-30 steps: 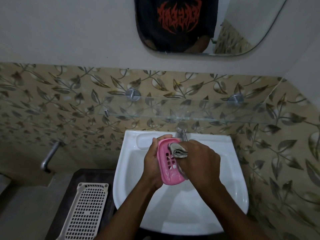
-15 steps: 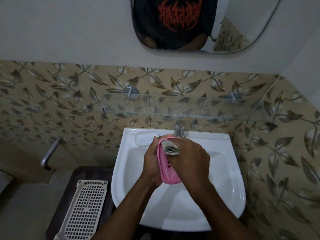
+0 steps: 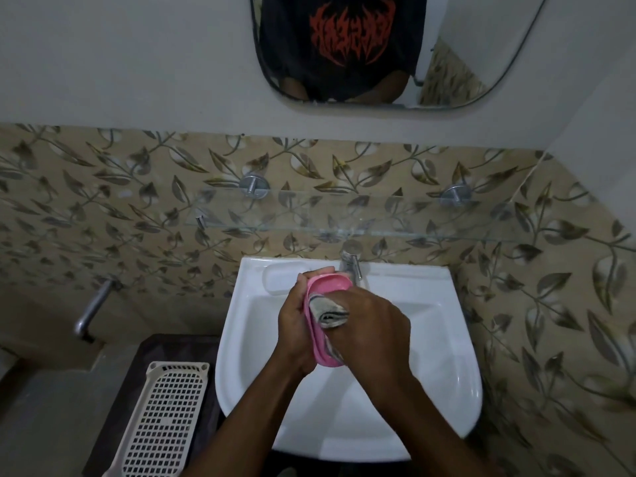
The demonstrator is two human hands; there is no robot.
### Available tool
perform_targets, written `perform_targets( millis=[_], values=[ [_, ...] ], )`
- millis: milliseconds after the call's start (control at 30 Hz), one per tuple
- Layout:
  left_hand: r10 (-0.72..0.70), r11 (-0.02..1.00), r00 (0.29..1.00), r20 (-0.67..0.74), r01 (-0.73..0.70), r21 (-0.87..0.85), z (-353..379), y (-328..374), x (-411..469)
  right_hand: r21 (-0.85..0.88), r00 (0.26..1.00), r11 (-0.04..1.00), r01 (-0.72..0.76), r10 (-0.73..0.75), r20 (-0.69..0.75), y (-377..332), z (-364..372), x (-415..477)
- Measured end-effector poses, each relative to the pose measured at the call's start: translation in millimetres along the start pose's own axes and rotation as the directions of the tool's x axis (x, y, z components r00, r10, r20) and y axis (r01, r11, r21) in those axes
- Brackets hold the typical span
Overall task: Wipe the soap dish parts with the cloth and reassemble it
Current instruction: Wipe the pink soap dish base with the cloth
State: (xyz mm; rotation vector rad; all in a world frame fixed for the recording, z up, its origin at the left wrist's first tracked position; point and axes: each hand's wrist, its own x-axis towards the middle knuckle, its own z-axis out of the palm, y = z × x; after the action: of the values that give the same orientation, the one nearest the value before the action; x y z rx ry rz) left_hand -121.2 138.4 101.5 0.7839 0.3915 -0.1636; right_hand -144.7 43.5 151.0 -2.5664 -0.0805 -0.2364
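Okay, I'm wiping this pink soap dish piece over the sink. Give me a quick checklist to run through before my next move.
1. Left hand grips the pink soap dish piece along its edge: ok.
2. Cloth bunched in the right hand and pressed against the piece: ok.
3. Piece held above the sink basin, so a slip would likely land there: ok.
4. Tap shows no running water: ok.
5. Piece wiped all over: cannot tell, cloth and hand cover most of it.
6. The dish's other part ready for reassembly: cannot tell, none in view.
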Motion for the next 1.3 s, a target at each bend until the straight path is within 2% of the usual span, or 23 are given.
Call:
perform_targets(
  millis=[67,133,233,400,500,600,667,700,733,767,800,833,867,933,1000,1067,1100,1133,1167,1200,1233,1267,1300],
  values=[
    [0.046,0.999,0.999,-0.009,-0.046,-0.010,-0.4,-0.5,0.0,-0.182,0.998,0.983,-0.022,0.013,-0.054,7.5,-8.3,0.1],
    [0.059,0.998,0.998,-0.011,-0.059,-0.009,2.4,-3.9,-2.5,-0.246,0.990,0.965,-0.093,0.063,-0.127,8.9,-14.1,2.8],
    [0.066,0.997,0.997,-0.027,-0.065,0.030,6.2,-9.9,-6.9,-0.215,0.977,0.969,-0.117,0.073,-0.201,3.8,-6.1,5.6],
    [0.064,0.998,0.998,-0.015,-0.064,-0.015,4.7,-6.0,-7.3,-0.198,0.980,0.974,0.111,-0.140,-0.142,11.3,3.4,3.9],
    [0.076,0.997,0.997,-0.027,-0.076,-0.001,4.1,-6.2,-5.6,-0.230,0.989,0.973,0.017,-0.050,-0.139,15.4,-3.1,3.2],
    [0.078,0.997,0.996,-0.032,-0.078,0.016,7.0,-6.7,-5.7,-0.095,0.983,0.992,-0.086,0.069,-0.169,13.1,-3.0,5.2],
    [0.047,0.999,0.999,-0.015,-0.047,0.001,8.9,-5.3,-7.1,0.125,0.993,0.990,-0.060,0.072,-0.096,0.7,7.7,7.6],
    [0.027,1.000,1.000,-0.008,-0.027,-0.004,8.7,-4.1,-7.4,0.114,0.999,0.992,-0.048,0.049,-0.002,-3.7,15.7,5.8],
    [0.007,1.000,1.000,0.000,-0.007,-0.016,7.7,-3.1,-7.2,0.198,0.997,0.978,-0.071,0.073,-0.006,-8.5,15.8,1.8],
    [-0.009,0.999,1.000,0.005,0.009,-0.031,5.8,-2.4,-6.4,0.099,0.996,0.994,-0.047,0.054,-0.068,-4.0,18.5,-2.3],
    [-0.018,0.999,1.000,0.007,0.018,-0.040,5.0,-1.0,-6.5,0.255,0.990,0.956,-0.144,0.137,0.043,-1.7,19.7,-3.5],
    [-0.020,0.999,1.000,0.001,0.020,-0.038,4.4,-0.1,-6.3,0.326,0.983,0.934,-0.144,0.097,0.158,-0.8,14.4,-3.3],
    [-0.022,0.999,1.000,-0.002,0.022,-0.035,3.7,0.0,-5.9,0.311,0.985,0.943,-0.115,0.068,0.160,-0.9,4.9,0.3],
    [-0.037,0.999,0.999,0.009,0.037,-0.034,3.9,-0.1,-6.4,0.176,0.992,0.978,-0.115,0.104,0.066,9.4,-9.5,1.6],
    [-0.051,0.999,0.999,0.016,0.051,-0.017,5.5,-1.6,-7.2,0.050,0.993,0.996,-0.076,0.080,-0.088,17.0,-11.3,6.9],
    [-0.078,0.996,0.996,0.030,0.079,-0.041,7.4,-2.5,-7.9,0.154,0.997,0.985,-0.078,0.075,0.025,7.6,-0.5,8.5],
    [-0.086,0.994,0.996,0.035,0.088,-0.059,7.5,-2.4,-7.3,0.105,0.977,0.985,-0.135,0.114,0.180,-7.3,2.3,7.9],
    [-0.089,0.993,0.995,0.037,0.091,-0.069,7.0,-1.1,-6.1,0.111,0.974,0.986,-0.123,0.099,0.202,-15.9,6.7,4.0],
    [-0.088,0.993,0.996,0.034,0.090,-0.070,5.8,0.7,-4.8,0.030,0.982,0.996,-0.090,0.084,0.169,-10.9,14.0,1.4],
    [-0.087,0.994,0.996,0.034,0.089,-0.069,5.0,3.3,-4.3,-0.025,0.976,0.999,-0.042,0.046,0.214,-6.6,15.7,-0.7],
    [-0.089,0.993,0.995,0.038,0.091,-0.069,3.5,5.0,-3.2,-0.057,0.957,0.993,0.101,-0.082,0.277,0.5,5.1,2.6],
    [-0.095,0.993,0.994,0.045,0.098,-0.064,2.6,6.6,-2.5,-0.074,0.947,0.973,0.219,-0.194,0.257,9.6,-4.3,4.6],
    [-0.108,0.992,0.993,0.053,0.110,-0.054,1.8,6.5,-1.7,-0.100,0.944,0.963,0.252,-0.222,0.243,11.8,-13.1,5.6]
  ],
)
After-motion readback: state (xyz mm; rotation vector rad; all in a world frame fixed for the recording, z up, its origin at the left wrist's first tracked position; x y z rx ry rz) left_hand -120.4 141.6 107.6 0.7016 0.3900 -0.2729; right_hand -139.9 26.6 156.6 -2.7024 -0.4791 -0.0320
